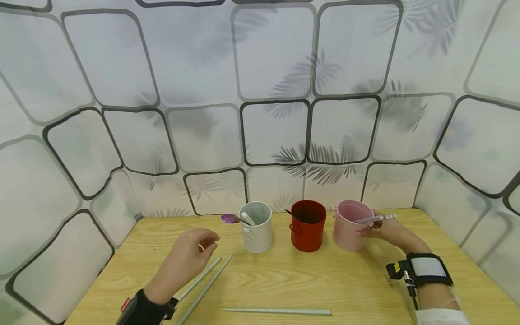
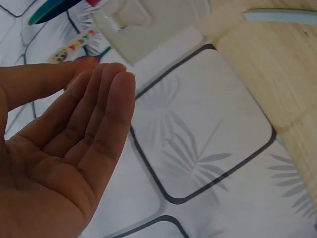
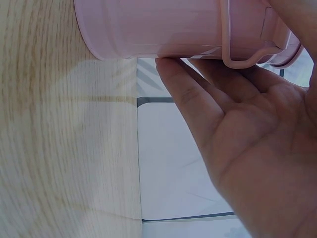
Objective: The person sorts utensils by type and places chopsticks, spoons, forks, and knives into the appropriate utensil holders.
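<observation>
My right hand [image 1: 392, 232] grips the side of a pink bucket [image 1: 348, 234], fingers behind it and thumb in front. In the right wrist view, long fingers [image 3: 190, 96] lie along the bucket's wall beside its handle [image 3: 242, 63]. A pale stick with a knobbly end [image 1: 375, 219] leans out over the rim above this hand. My left hand [image 1: 191, 253] hovers over the table left of a white bucket [image 1: 260, 241], fingers loosely bent and holding nothing. The palm and bent fingers [image 2: 106, 109] fill the left wrist view's left side.
A red bucket [image 1: 307, 239] with a dark handle [image 1: 292, 214] in it stands between the others. A purple-ended spoon [image 1: 230, 219] and a white handle [image 1: 248, 219] lean in the white bucket. Pale tapered sticks [image 1: 276, 311] lie on the wooden table [image 1: 252, 280], before a patterned cloth backdrop [image 1: 272, 131].
</observation>
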The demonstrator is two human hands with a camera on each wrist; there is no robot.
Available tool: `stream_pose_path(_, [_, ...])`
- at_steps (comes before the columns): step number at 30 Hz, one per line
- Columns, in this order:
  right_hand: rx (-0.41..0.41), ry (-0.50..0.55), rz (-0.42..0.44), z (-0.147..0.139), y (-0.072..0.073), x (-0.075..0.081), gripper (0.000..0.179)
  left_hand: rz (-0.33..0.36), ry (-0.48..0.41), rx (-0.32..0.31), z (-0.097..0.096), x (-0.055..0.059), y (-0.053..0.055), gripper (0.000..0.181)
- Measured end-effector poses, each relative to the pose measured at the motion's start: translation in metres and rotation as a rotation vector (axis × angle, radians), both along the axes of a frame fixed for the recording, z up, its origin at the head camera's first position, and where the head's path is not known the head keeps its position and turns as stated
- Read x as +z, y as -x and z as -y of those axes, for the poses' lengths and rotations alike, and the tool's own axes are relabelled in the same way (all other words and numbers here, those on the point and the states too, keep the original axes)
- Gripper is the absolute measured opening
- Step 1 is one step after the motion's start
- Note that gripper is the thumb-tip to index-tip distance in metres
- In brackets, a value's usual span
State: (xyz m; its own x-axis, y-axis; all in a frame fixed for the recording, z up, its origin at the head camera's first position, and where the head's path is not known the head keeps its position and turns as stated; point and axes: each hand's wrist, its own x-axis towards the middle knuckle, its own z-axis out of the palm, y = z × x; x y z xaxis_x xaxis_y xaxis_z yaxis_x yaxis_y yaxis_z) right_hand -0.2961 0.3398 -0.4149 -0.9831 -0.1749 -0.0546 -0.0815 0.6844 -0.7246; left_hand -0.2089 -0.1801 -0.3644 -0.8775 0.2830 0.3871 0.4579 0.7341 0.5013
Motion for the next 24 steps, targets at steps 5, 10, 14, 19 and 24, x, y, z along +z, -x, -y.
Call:
stream_pose_path(5, [0.001,-0.002,0.005,-0.001,-0.001,0.0,0.079,0.119,0.073,0.047,0.015,-0.024,0.017,0.011])
stream_pose_path(10, [-0.001,-0.014,0.009,-0.001,0.0,-0.001,0.082,0.212,0.095,0.114,0.022,-0.041,0.026,0.009])
stream_pose_path(14, [0.011,-0.002,-0.018,-0.002,0.002,-0.003,0.079,0.249,0.137,0.131,0.026,-0.051,0.03,0.009])
stream_pose_path(19, [0.016,-0.001,-0.03,-0.002,0.003,-0.003,0.08,0.274,0.169,0.112,0.027,-0.059,0.03,0.01])
stream_pose_path(24, [0.004,-0.009,-0.008,-0.001,0.001,-0.002,0.085,0.272,0.179,0.077,0.028,-0.068,0.03,0.01])
